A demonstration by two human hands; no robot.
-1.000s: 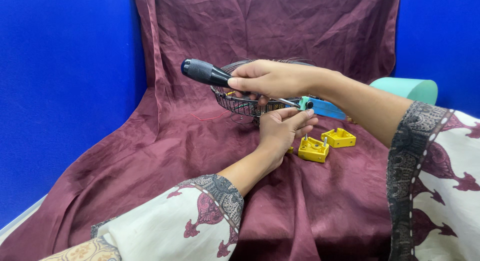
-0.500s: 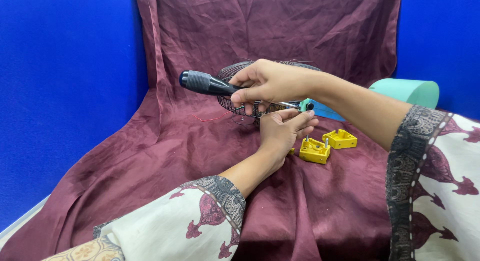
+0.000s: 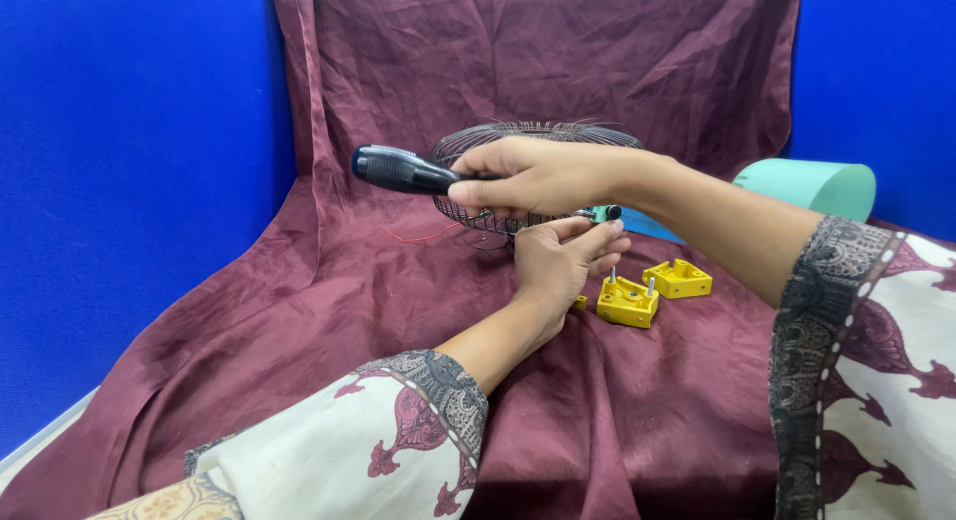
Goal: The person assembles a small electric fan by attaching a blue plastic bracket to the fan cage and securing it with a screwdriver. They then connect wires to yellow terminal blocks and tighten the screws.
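My right hand grips a screwdriver by its black handle. The tool lies almost level, with the handle pointing left and the shaft running right under my palm. My left hand reaches up from below. Its fingertips pinch a small teal part at the screwdriver's tip. Just behind both hands stands a round wire fan guard, partly hidden by my right hand. Two yellow plastic blocks lie on the cloth just right of my left hand; the nearer one has two screws standing up in it.
A maroon cloth covers the table and the backdrop, with blue walls on both sides. A teal cylinder lies at the right rear. A blue flat piece shows behind my right forearm. A thin red wire lies left of the guard.
My right hand has lowered the screwdriver slightly and levelled it, so more of the wire guard shows above it. My left hand stays at the tip.
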